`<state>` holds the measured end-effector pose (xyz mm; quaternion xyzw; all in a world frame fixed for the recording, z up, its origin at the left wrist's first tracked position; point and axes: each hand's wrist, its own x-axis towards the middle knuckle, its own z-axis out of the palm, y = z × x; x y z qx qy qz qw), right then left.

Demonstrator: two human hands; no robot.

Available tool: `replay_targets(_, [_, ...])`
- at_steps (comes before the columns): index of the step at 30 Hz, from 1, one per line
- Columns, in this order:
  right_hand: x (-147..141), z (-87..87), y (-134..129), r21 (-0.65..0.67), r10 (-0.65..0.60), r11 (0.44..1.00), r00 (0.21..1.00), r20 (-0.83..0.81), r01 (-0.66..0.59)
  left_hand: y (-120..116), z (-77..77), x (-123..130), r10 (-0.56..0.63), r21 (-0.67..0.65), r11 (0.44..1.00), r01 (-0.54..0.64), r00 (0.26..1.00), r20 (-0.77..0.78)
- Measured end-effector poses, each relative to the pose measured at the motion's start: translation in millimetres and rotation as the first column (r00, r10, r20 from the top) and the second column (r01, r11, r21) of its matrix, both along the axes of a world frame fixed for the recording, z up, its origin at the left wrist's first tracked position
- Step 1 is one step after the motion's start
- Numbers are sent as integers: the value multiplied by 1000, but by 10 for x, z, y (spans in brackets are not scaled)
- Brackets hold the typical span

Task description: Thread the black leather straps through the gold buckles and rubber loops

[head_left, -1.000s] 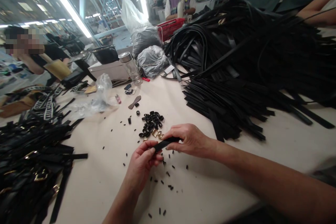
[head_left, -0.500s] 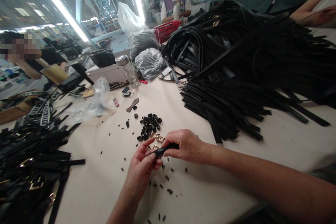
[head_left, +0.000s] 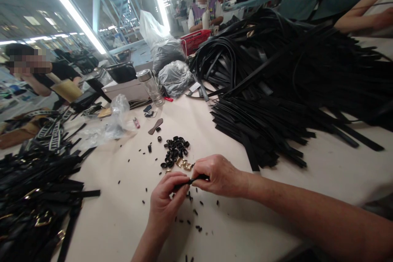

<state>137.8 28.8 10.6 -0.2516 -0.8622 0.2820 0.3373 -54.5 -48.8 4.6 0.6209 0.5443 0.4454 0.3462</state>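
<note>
Pinching and working a black strip [head_left: 201, 177] between two bare hands is judged to be the step in hand. The strip is held on the near side of the heap of black loops [head_left: 177, 147], which is taken as the landmark. One end is gripped by the left hand [head_left: 168, 196], with thumb and fingers closed on it; the other is gripped by the right hand [head_left: 219, 176], whose fingers are curled over it. Only a short length is exposed, so its full shape cannot be told.

Gold buckles [head_left: 184, 164] are seen at the near edge of the heap, just beyond the fingertips. Small black pieces [head_left: 199, 228] are scattered nearer than the heap on the pale table [head_left: 116, 221]. To the right of the heap, well apart, a sheaf of black strips [head_left: 245, 127] is laid; to its left, buckled straps [head_left: 43, 196] are piled.

For the next move, a steady pinch at both ends appears to be called for, with the strip kept clear of the loose pieces below.
</note>
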Motion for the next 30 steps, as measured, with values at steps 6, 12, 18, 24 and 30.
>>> replay_targets(6, [4, -10, -27, 20, -1, 1000, 1000, -4, 1, -16, 15, -4, -38, -30, 999, 37, 998, -48])
replay_targets(12, [8, 49, -49, 28, 28, 999, 999, -31, -27, -41, -31, 15, 5, -170, 985, 21, 988, 152])
replay_targets(18, [50, 65, 22, 50, 19, 999, 999, -32, -18, 0, 28, 0, 112, -34, 994, -107, 963, 245])
replay_targets(24, [162, 114, 189, 130, -90, 987, 996, -28, 93, -36, 83, -293, -6, 1, 1000, 7, 944, 329])
replay_targets(30, [136, 129, 80, 145, 3, 989, 1000, -9, -2, 8, -3, -141, 161, -341, 940, -27, 915, 371])
